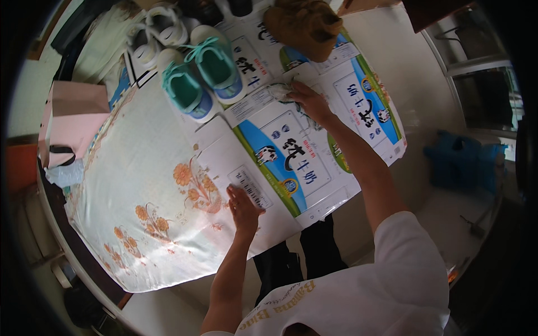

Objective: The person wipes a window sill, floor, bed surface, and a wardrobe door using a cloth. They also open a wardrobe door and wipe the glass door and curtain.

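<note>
My right hand (310,101) grips a crumpled whitish cloth (280,91) with dark green edging. It lies on a flattened milk carton (269,122) printed with blue, green and a cow picture. Part of the cloth trails under my wrist. My left hand (244,210) rests on a plain pale panel of the cardboard near the table's front, fingers slightly apart and holding nothing. Beyond the cloth, to the left, stands a pair of teal lace-up shoes (222,65) with white soles. A brown suede-like shoe (313,33) is farther back on the cardboard.
Grey-white sneakers (168,27) and black shoes (206,10) stand at the back. A floral tablecloth (138,168) covers the table's left side. A pink paper bag (77,113) and a clear plastic bag (67,173) sit at the left edge. Blue plastic stools (462,159) are at right.
</note>
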`<state>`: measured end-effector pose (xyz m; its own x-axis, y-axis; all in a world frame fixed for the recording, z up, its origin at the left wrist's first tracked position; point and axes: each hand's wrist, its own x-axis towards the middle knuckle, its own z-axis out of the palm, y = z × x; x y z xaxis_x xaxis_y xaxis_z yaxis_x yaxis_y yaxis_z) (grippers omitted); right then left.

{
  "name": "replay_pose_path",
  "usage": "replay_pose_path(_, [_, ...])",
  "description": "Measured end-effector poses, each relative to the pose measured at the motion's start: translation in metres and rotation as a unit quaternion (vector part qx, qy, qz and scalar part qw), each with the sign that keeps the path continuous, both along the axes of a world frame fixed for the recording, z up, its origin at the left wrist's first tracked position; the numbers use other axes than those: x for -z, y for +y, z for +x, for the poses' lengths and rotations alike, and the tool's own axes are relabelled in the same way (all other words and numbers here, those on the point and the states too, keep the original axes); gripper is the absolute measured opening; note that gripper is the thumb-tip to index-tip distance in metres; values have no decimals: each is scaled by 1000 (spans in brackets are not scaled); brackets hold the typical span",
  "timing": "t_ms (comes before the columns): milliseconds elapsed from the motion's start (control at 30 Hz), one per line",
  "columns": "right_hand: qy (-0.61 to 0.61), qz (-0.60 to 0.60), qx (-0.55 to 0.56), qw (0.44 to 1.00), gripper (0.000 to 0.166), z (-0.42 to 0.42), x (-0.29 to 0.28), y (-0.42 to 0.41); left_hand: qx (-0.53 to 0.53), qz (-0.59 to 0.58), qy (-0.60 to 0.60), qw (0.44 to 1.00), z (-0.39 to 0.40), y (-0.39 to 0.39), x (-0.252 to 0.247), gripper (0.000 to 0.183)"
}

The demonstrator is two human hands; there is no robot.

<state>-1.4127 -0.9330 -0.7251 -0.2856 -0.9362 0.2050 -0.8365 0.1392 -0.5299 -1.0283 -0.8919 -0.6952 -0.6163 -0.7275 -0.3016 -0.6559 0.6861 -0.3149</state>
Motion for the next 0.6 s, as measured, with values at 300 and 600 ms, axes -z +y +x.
replay_pose_path(300, [63,35,181,981,34,-129,11,66,21,-23,-69,997,-11,2,-5,119])
replay_pose_path(600, [423,112,203,876,19,-171,30,82,41,-77,-103,991,-6,4,9,120])
